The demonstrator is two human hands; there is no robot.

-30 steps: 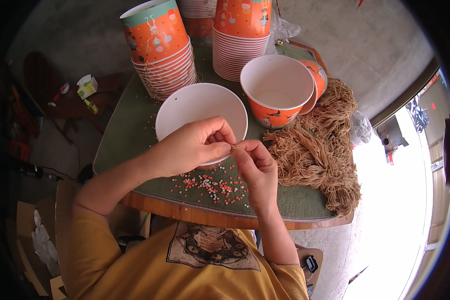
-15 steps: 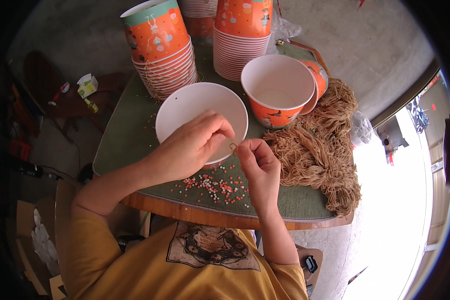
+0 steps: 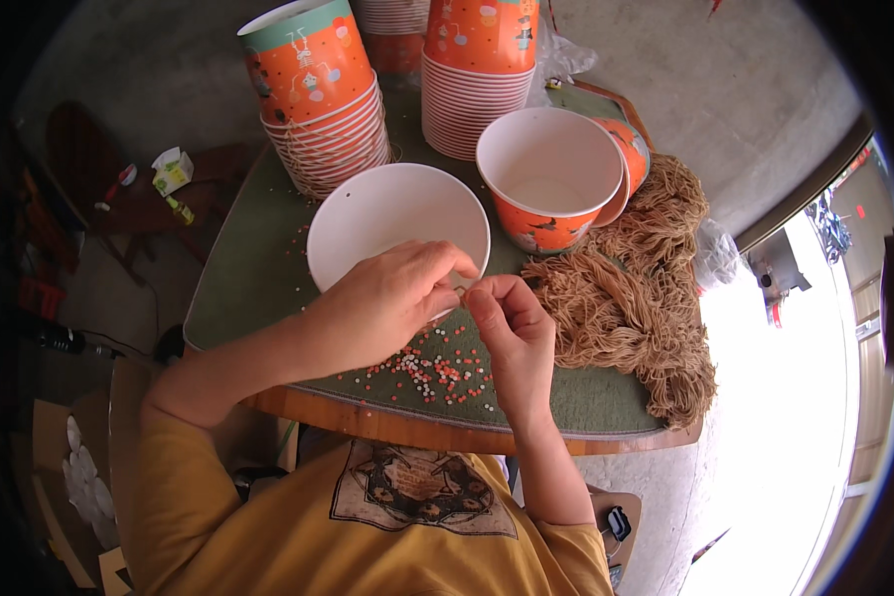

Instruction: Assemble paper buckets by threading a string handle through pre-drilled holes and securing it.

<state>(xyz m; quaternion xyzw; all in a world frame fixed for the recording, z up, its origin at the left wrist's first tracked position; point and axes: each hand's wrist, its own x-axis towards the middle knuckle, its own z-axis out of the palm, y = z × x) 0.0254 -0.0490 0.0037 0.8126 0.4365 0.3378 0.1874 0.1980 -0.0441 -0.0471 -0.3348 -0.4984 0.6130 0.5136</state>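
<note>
My left hand [image 3: 392, 293] and my right hand [image 3: 515, 318] meet over the near right rim of a white-lined paper bucket [image 3: 368, 223]. The thumb and forefinger of the right hand pinch a short piece of tan cord [image 3: 461, 291]. Fingertips of the left hand are drawn together right beside it; whether they grip the cord too is hidden. A small dark hole shows in the bucket's far left wall. Beside my right hand lies a big tangled heap of tan cords [image 3: 606, 313].
Small orange and white paper dots [image 3: 432, 377] are scattered along the green tabletop [image 3: 243, 268]. Behind the bucket rise stacks of orange buckets, the left stack [image 3: 328, 129] draped with cords and another stack [image 3: 475, 104]. One more open bucket [image 3: 546, 179] stands at right.
My left hand has moved down and right, bringing its fingertips close to the right hand's. The small cord loop that showed between them is now mostly covered.
</note>
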